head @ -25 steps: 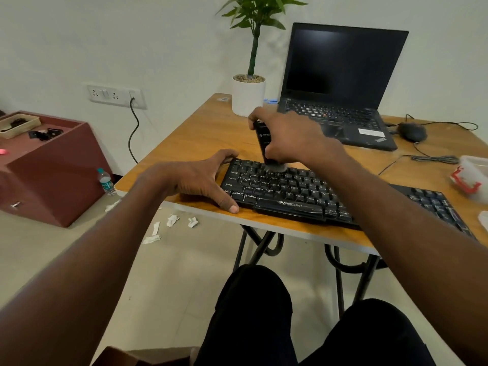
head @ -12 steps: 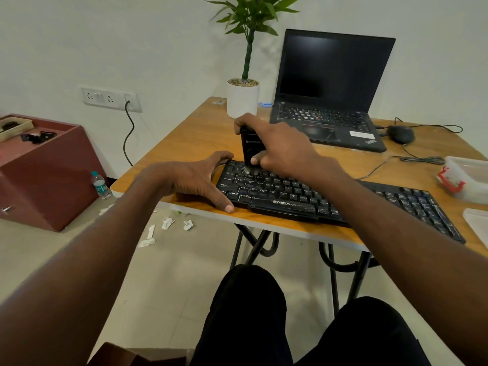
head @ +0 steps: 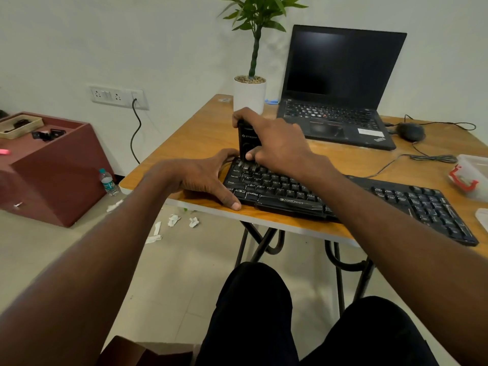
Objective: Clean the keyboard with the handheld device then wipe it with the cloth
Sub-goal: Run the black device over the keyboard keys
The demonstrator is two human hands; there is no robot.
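Right hand [head: 277,143] gripping upright black handheld cleaning device [head: 247,143] on far-left keys of black plastic keyboard [head: 290,191]; left hand [head: 200,175], fingers spread, bracing its left end on wooden desk [head: 184,138].

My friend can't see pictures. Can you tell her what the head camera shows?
A person's right hand holds a small black cleaner upright on the left end of a black keyboard, while the left hand steadies that end. Behind on the wooden table sit a laptop and potted plant.
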